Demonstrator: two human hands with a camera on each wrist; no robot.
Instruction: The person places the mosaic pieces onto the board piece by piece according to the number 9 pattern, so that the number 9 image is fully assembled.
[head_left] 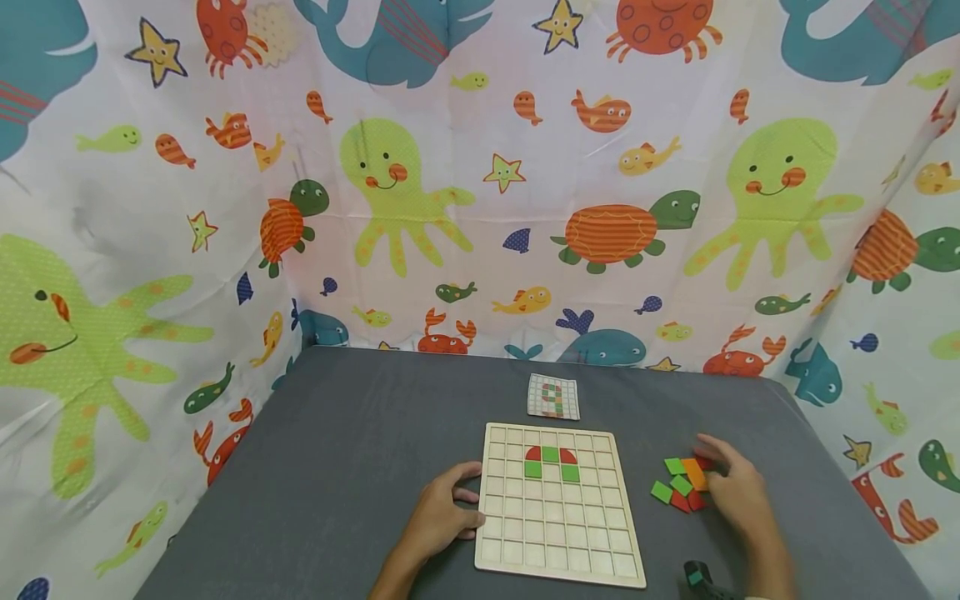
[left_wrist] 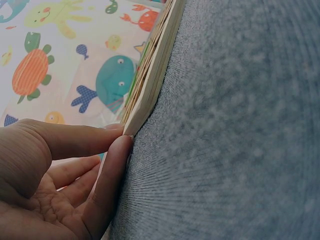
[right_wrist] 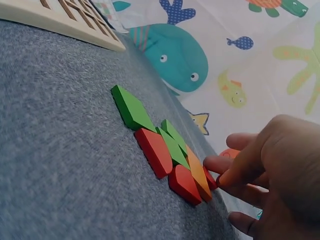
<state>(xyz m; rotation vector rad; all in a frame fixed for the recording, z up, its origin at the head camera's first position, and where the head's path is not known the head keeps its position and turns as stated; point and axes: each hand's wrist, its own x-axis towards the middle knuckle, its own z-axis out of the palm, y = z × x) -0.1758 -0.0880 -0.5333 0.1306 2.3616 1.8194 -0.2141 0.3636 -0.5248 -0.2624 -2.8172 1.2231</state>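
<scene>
A square wooden grid board (head_left: 558,529) lies on the table, with green square tiles (head_left: 550,454) and red rounded tiles (head_left: 567,456) in its upper cells. My left hand (head_left: 442,512) is at the board's left side; in the left wrist view its thumb and a finger pinch the board's edge (left_wrist: 150,95). To the right of the board my right hand (head_left: 738,492) reaches into a loose group of tiles. Its thumb and fingertip pinch a red tile (right_wrist: 210,177) beside an orange tile (right_wrist: 199,172). Green tiles (right_wrist: 134,108) and other red tiles (right_wrist: 155,152) lie close by.
Behind the board lies a small printed card (head_left: 553,397) showing a coloured grid pattern. A dark object (head_left: 701,577) sits at the front near the right forearm. Sea-animal cloth (head_left: 480,250) rises around the back and sides of the grey table (head_left: 337,467).
</scene>
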